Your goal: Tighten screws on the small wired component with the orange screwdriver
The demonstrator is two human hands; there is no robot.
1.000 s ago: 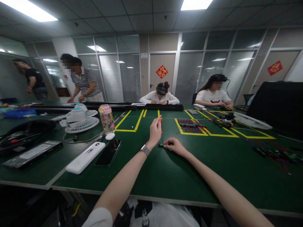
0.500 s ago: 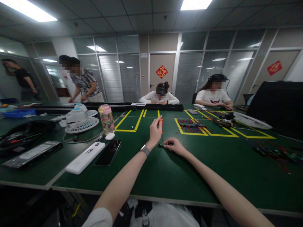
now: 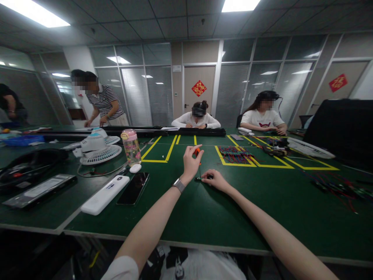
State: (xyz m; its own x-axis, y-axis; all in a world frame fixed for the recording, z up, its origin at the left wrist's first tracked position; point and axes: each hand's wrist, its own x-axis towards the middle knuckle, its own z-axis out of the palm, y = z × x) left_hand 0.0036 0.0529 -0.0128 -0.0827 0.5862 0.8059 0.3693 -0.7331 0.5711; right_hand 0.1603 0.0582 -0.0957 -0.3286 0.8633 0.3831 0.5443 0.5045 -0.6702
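Note:
My left hand [image 3: 192, 164] is around an orange-handled screwdriver [image 3: 198, 151], with thumb and forefinger spread apart at the top and the other fingers partly hidden. The thin shaft of the screwdriver points down, nearly upright, to a small dark green part [image 3: 198, 179] on the green table [image 3: 227, 221]. It looks like a circuit board, though it is too small to be sure. From the right, my right hand [image 3: 216, 180] pinches this part and steadies it against the tabletop. Some of the part is covered by my right fingertips.
Left of my arms lie a black phone [image 3: 133, 189], a white power bank [image 3: 105, 194] and a pink-lidded bottle [image 3: 131, 147], with white fans [image 3: 100, 149] beyond. Wired boards [image 3: 235, 154] sit inside yellow tape at right; more wires [image 3: 344, 190] lie nearer. Several people work around the table.
My left thumb and forefinger have spread apart at the screwdriver handle. My right hand has stayed in place on the small part. At far left, a person has bent lower.

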